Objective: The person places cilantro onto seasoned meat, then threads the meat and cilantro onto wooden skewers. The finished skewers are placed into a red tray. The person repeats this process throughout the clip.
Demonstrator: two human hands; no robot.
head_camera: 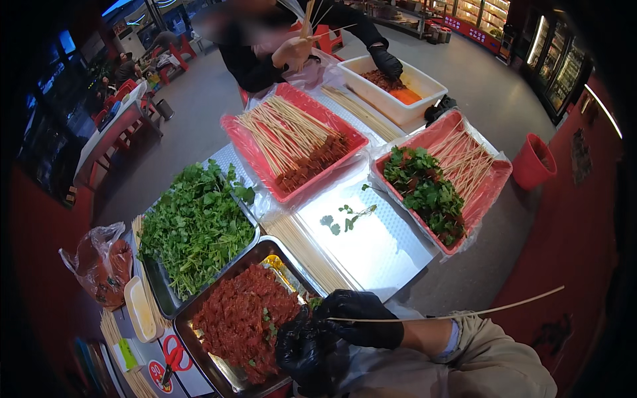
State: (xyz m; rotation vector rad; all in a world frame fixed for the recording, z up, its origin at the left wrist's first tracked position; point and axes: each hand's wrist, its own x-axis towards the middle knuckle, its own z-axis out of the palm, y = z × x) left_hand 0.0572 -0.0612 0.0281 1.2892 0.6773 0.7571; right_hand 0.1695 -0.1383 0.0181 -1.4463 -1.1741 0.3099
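In a black glove, my right hand (366, 318) grips a thin wooden skewer (448, 317) whose long end points to the right. My left hand (306, 348), also black-gloved, is curled against it with fingertips bunched at the skewer's near end. A bit of green coriander leaf (314, 302) shows between the fingertips; anything else pinched there is hidden. Both hands are over the right edge of a metal tray (185, 326) of red marinated meat slices (244, 313). Behind that tray, a second metal tray (161, 298) is heaped with fresh coriander (199, 229).
Bundled skewers (311, 248) lie beside a white board (373, 248) with loose coriander sprigs (348, 219). Red trays hold meat skewers (313, 164) and coriander-wrapped skewers (433, 194). Red-handled scissors (174, 355) lie left. Opposite, a person's gloved hand (385, 62) reaches into a white tub (423, 107).
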